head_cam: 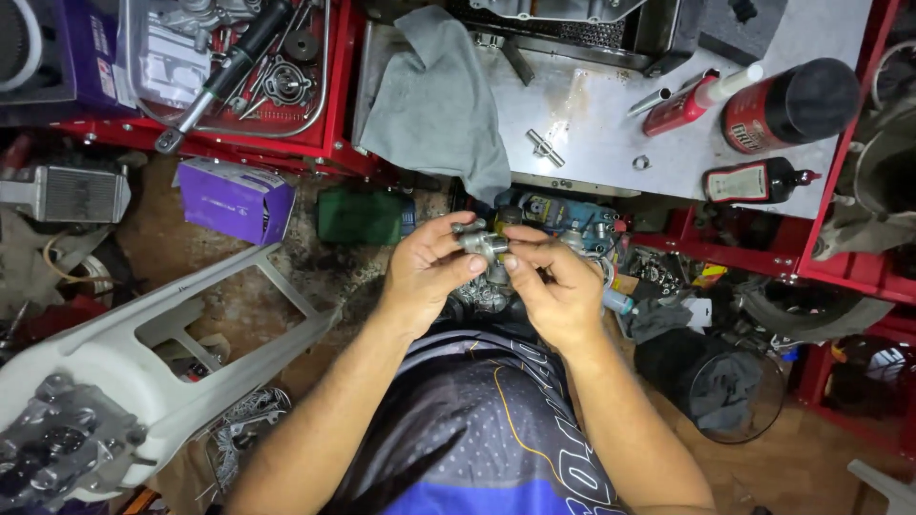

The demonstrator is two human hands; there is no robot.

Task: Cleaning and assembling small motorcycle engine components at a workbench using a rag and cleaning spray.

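A small silvery metal fitting (484,244) is held just above the middle of the view, over the person's lap, pinched between the fingertips of both hands. It is gripped from nine o'clock by the left hand (429,272), thumb and forefinger closed on it, and from three o'clock by the right hand (553,286), whose fingertips are pressed against its other end. Whether it is one piece or two being joined cannot be told, so the work is judged to be mid-way, with the part not yet set down or mounted anywhere.

Directly behind the hands, at twelve o'clock, a blue-grey engine assembly (563,219) is seen on the floor. Further out at twelve, a grey cloth (439,105) is draped over the edge of a steel-topped red workbench (592,124). At two o'clock, a red and black spray can (787,105) lies on that bench. At ten o'clock a purple cardboard box (234,198) is lying, and at eight o'clock a white plastic stool (181,353).
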